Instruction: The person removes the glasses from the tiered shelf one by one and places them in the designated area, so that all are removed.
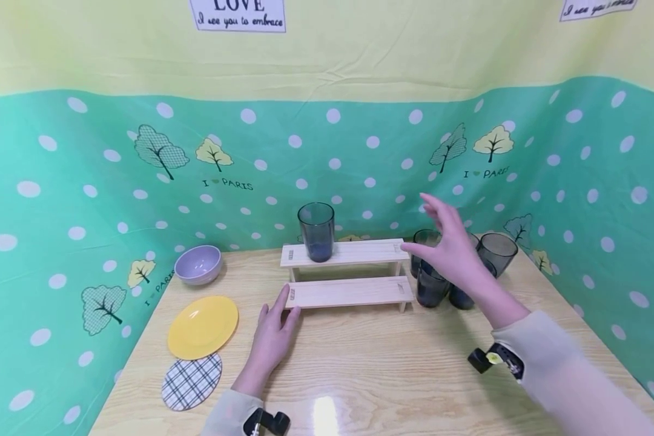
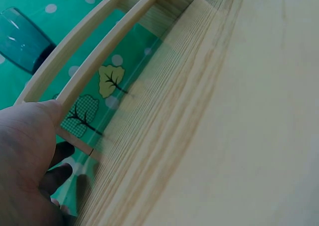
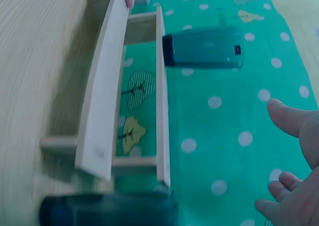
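Note:
A two-step wooden shelf (image 1: 349, 293) stands at the back middle of the table. One dark tinted glass (image 1: 317, 233) is upright on its upper step, towards the left; the right wrist view shows this glass (image 3: 204, 47) too. My left hand (image 1: 272, 333) touches the left end of the lower step, thumb near the front edge and fingers extended alongside. My right hand (image 1: 451, 245) is raised with fingers spread, holding nothing, near the shelf's right end. Below and behind it stand several dark glasses (image 1: 432, 286), partly hidden by the hand and forearm.
At the left lie a purple bowl (image 1: 198, 265), a yellow plate (image 1: 203, 327) and a checked round mat (image 1: 192, 381), with plate and mat edges close together. A green polka-dot cloth (image 1: 251, 145) hangs behind and on both sides of the wooden table (image 1: 381, 369).

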`<move>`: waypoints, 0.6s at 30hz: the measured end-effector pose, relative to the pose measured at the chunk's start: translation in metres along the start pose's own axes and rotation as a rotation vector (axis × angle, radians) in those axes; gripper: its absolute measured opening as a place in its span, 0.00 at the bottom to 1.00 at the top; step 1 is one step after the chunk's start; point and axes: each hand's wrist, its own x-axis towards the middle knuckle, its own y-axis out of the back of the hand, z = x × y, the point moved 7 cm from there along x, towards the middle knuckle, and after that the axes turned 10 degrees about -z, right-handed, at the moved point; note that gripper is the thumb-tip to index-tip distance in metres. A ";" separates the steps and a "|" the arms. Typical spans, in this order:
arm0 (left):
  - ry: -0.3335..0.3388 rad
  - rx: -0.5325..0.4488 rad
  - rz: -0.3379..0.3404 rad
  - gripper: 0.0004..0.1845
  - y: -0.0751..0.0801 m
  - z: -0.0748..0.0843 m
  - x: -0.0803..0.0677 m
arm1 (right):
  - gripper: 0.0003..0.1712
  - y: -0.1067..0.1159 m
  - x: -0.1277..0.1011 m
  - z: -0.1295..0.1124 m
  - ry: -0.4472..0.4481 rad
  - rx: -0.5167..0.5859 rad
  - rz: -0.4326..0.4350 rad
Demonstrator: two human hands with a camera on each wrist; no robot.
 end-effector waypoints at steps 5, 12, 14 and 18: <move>0.013 -0.005 -0.001 0.37 0.000 -0.002 0.000 | 0.61 -0.020 0.016 -0.016 0.050 0.051 -0.023; 0.022 -0.008 -0.004 0.37 -0.001 -0.002 -0.001 | 0.60 -0.046 0.032 -0.031 0.085 0.115 -0.060; 0.021 -0.003 0.000 0.37 0.000 -0.002 -0.001 | 0.60 -0.054 0.037 -0.035 0.094 0.128 -0.069; 0.024 -0.002 0.001 0.36 0.000 -0.001 -0.001 | 0.60 -0.069 0.048 -0.040 0.097 0.149 -0.085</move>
